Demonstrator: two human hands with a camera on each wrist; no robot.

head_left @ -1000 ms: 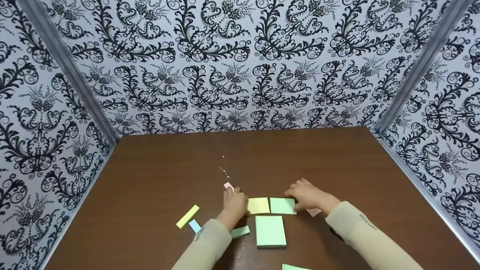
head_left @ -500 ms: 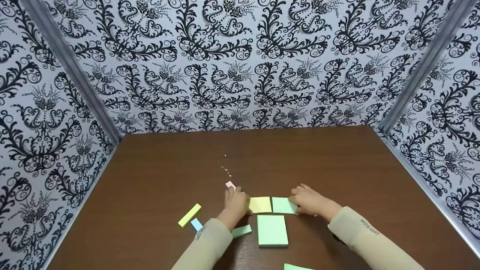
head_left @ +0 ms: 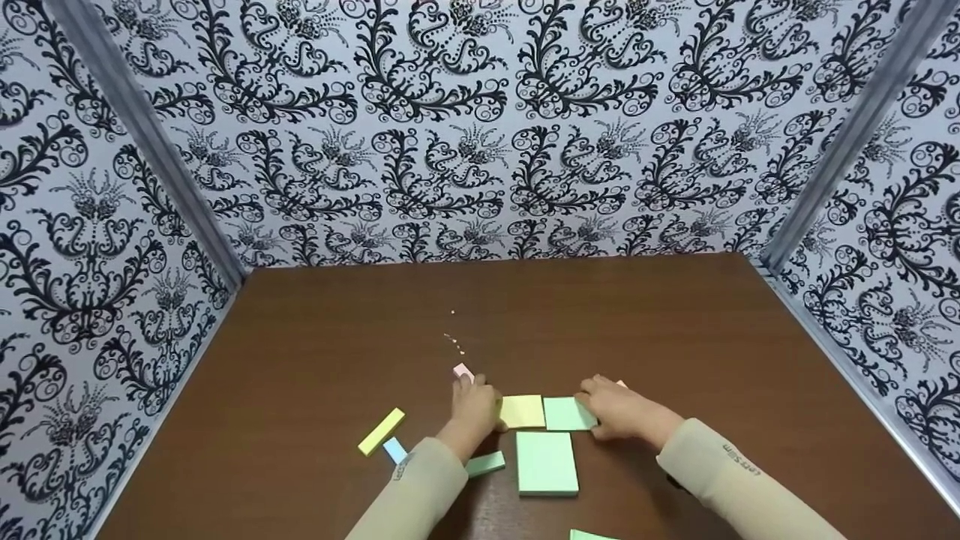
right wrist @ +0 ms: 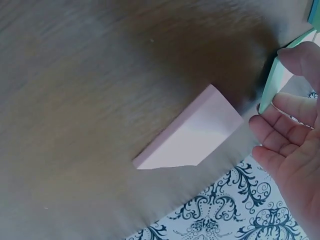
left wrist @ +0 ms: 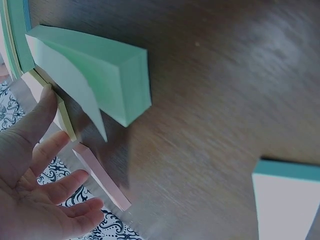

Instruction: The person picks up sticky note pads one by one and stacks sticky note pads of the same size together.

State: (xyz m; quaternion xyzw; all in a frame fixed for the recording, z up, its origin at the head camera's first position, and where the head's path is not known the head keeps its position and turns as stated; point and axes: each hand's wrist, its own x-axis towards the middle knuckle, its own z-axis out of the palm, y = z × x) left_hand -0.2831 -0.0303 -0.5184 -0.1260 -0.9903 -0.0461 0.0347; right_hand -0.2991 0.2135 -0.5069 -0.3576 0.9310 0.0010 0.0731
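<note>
My left hand point(head_left: 476, 409) holds the left end of a yellow sticky note pad point(head_left: 522, 411); in the left wrist view thumb and index finger point(left wrist: 64, 139) are at opposite corners of it. On the right, my other hand point(head_left: 619, 409) pinches the right end of a light green sticky note pad point(head_left: 568, 414) between thumb and fingers. The two pads lie side by side with their edges nearly meeting. Just below them lies a larger green pad point(head_left: 547, 463). A pink pad point(right wrist: 192, 132) lies beside my right hand, largely hidden by it in the head view.
A narrow pink pad point(head_left: 463, 371) lies beyond my left fingers. Left of that forearm are a yellow strip pad point(head_left: 381, 431) and a blue one point(head_left: 395, 451); a darker green strip pad point(head_left: 486, 463) lies to its right. Another green pad point(head_left: 589, 535) enters at the bottom edge.
My right hand has drawn in lower and closer around the light green pad's right end, covering most of the pink pad beside it. My left hand stays on the yellow pad.
</note>
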